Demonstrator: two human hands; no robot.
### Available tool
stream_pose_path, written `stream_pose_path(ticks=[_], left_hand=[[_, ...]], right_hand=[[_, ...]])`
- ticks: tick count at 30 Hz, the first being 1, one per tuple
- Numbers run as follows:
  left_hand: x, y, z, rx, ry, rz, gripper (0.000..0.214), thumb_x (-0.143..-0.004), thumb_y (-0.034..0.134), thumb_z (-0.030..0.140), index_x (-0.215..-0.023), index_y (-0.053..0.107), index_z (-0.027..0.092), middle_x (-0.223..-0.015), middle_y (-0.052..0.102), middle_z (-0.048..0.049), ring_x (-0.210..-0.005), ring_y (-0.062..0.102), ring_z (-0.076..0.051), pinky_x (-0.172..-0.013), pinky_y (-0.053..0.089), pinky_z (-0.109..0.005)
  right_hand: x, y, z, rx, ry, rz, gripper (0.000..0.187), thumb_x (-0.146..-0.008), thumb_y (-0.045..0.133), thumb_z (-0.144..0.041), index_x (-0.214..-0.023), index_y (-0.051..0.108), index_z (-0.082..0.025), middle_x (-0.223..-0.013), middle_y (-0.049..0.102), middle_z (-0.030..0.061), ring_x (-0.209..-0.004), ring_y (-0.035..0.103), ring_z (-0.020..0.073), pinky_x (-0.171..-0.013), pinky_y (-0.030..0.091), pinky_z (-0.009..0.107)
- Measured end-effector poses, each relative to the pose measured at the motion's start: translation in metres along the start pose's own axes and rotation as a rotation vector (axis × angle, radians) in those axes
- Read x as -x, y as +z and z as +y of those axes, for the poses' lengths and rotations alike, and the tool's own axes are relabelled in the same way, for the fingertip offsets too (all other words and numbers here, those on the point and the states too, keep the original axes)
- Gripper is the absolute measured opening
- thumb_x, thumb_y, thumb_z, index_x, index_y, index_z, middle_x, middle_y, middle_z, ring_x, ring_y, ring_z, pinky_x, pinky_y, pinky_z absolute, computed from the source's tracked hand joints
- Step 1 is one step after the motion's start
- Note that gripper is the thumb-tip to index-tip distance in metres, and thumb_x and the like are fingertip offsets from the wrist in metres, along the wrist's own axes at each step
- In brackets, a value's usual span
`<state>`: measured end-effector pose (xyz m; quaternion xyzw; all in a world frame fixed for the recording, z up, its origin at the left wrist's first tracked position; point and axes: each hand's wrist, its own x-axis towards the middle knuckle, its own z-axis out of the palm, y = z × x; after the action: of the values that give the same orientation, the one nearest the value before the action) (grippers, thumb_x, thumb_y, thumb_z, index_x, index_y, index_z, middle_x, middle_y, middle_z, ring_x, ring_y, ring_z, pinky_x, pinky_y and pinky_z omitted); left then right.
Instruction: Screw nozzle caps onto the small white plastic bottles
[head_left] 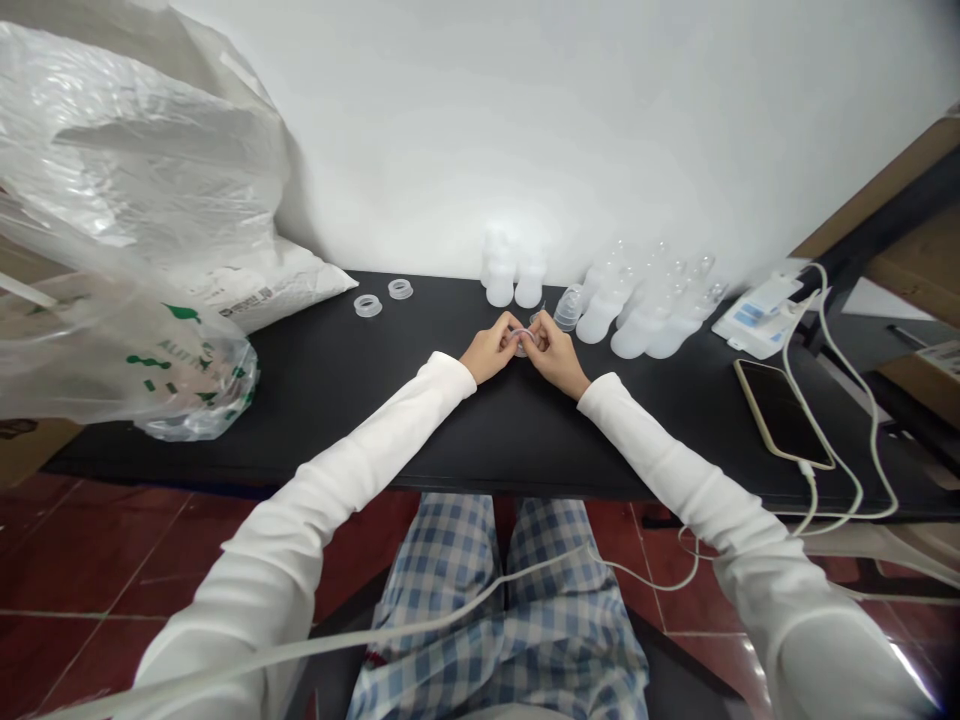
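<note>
White wall (487, 130) fills the top of the frame, with a black table (352, 410) running across beneath it. Near the middle of the frame, a small clear ring (522, 350) sits between the left hand (489, 348) and the right hand (556, 352); the fingers of both pinch its rim from opposite sides, thumbs towards the wearer.

It looks like thin moulded plastic: very light, probably a little springy, smooth enough to slip from dry fingertips, and unlikely to shatter. Its outer edge seems the best place to grip, with light, even pressure so that it does not bend out of round. Whether a softer part is seated inside is too small to tell.

Across the table, two loose rings (368, 306) lie left of centre, and frosted bottles (652, 325) stand right of centre, beside a clear cap (568, 308). Plastic bags (142, 170) crowd the upper left; a phone (784, 413) on a white cable lies at the right. Red tiles (75, 560) show at lower left.
</note>
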<state>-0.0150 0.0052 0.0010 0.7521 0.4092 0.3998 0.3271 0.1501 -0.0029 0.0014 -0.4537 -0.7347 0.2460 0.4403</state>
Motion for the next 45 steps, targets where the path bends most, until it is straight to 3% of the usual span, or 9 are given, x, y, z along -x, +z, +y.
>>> stream_pose_path(ticks=[4, 8, 14, 18, 24, 30, 37, 41, 45], left_hand=[[0.001, 0.001, 0.001, 0.014, -0.014, 0.003, 0.007, -0.094, 0.055, 0.023, -0.099, 0.054, 0.02, -0.069, 0.06, 0.0047, -0.063, 0.061, -0.01, -0.072, 0.049, -0.023], [-0.005, 0.001, -0.006, 0.199, -0.077, 0.04, 0.014, -0.091, 0.057, 0.027, -0.103, 0.055, 0.019, -0.077, 0.064, 0.0023, -0.064, 0.061, -0.009, -0.07, 0.052, -0.024], [-0.013, -0.004, -0.012, 0.502, -0.115, 0.102, 0.016, -0.077, 0.066, 0.02, -0.091, 0.061, 0.017, -0.097, 0.07, -0.004, -0.09, 0.066, -0.014, -0.085, 0.054, -0.028], [-0.01, -0.005, -0.005, 0.709, -0.182, 0.047, 0.019, -0.075, 0.068, 0.023, -0.093, 0.063, 0.017, -0.096, 0.072, -0.0049, -0.095, 0.069, -0.017, -0.091, 0.053, -0.033], [-0.01, -0.007, -0.002, 0.887, -0.283, -0.028, 0.029, -0.086, 0.057, 0.035, -0.105, 0.066, 0.016, -0.109, 0.073, -0.0117, -0.099, 0.071, -0.02, -0.093, 0.055, -0.038], [-0.009, -0.001, -0.003, 0.742, -0.274, -0.045, 0.037, -0.084, 0.074, 0.045, -0.105, 0.061, 0.016, -0.091, 0.07, -0.0055, -0.078, 0.069, -0.012, -0.08, 0.057, -0.03], [-0.013, 0.004, 0.001, 0.707, -0.372, -0.016, 0.047, -0.092, 0.056, 0.062, -0.082, 0.057, 0.016, -0.065, 0.058, 0.0004, -0.048, 0.052, -0.007, -0.046, 0.039, -0.019], [-0.014, -0.002, -0.005, 0.523, -0.329, 0.02, 0.047, -0.098, 0.044, 0.059, -0.082, 0.057, 0.016, -0.065, 0.057, 0.0, -0.051, 0.051, -0.009, -0.051, 0.041, -0.022], [-0.017, -0.02, -0.026, 0.027, -0.054, 0.163, 0.022, -0.096, 0.054, 0.036, -0.083, 0.057, 0.018, -0.074, 0.059, 0.0, -0.069, 0.055, -0.011, -0.073, 0.049, -0.025]], right_hand=[[-0.001, 0.0, 0.002, -0.011, -0.001, 0.01, 0.036, -0.09, 0.057, -0.055, -0.08, 0.038, -0.026, -0.06, 0.041, -0.0061, -0.053, 0.041, 0.0131, -0.057, 0.034, 0.031], [-0.001, 0.0, 0.002, -0.163, 0.003, -0.024, 0.043, -0.086, 0.062, -0.062, -0.092, 0.041, -0.025, -0.064, 0.045, -0.0071, -0.056, 0.044, 0.012, -0.056, 0.036, 0.029], [-0.005, 0.001, 0.009, -0.374, 0.067, -0.02, 0.062, -0.08, 0.066, -0.07, -0.114, 0.035, -0.028, -0.076, 0.051, -0.0069, -0.057, 0.045, 0.0106, -0.053, 0.038, 0.026], [-0.006, 0.0, 0.009, -0.324, 0.082, -0.068, 0.053, -0.079, 0.067, -0.07, -0.102, 0.05, -0.025, -0.074, 0.049, -0.0055, -0.058, 0.041, 0.0095, -0.053, 0.036, 0.026], [-0.005, 0.0, 0.007, -0.277, 0.051, 0.049, 0.05, -0.079, 0.067, -0.069, -0.09, 0.054, -0.023, -0.072, 0.049, -0.0044, -0.057, 0.039, 0.0099, -0.055, 0.033, 0.027], [-0.005, 0.001, 0.011, -0.306, 0.039, 0.056, 0.051, -0.079, 0.066, -0.071, -0.09, 0.052, -0.023, -0.08, 0.057, -0.0008, -0.063, 0.049, 0.0122, -0.06, 0.04, 0.029], [-0.001, 0.003, 0.006, -0.261, -0.032, 0.025, 0.049, -0.084, 0.062, -0.07, -0.085, 0.051, -0.022, -0.07, 0.054, -0.0027, -0.058, 0.046, 0.011, -0.056, 0.037, 0.028], [0.002, 0.001, -0.001, -0.18, -0.101, 0.042, 0.041, -0.088, 0.064, -0.061, -0.089, 0.053, -0.022, -0.069, 0.052, -0.0032, -0.057, 0.044, 0.0105, -0.055, 0.037, 0.027], [0.002, -0.001, 0.0, -0.092, -0.168, 0.145, 0.029, -0.088, 0.069, -0.046, -0.094, 0.052, -0.023, -0.074, 0.049, -0.0035, -0.057, 0.041, 0.0099, -0.055, 0.039, 0.028]])
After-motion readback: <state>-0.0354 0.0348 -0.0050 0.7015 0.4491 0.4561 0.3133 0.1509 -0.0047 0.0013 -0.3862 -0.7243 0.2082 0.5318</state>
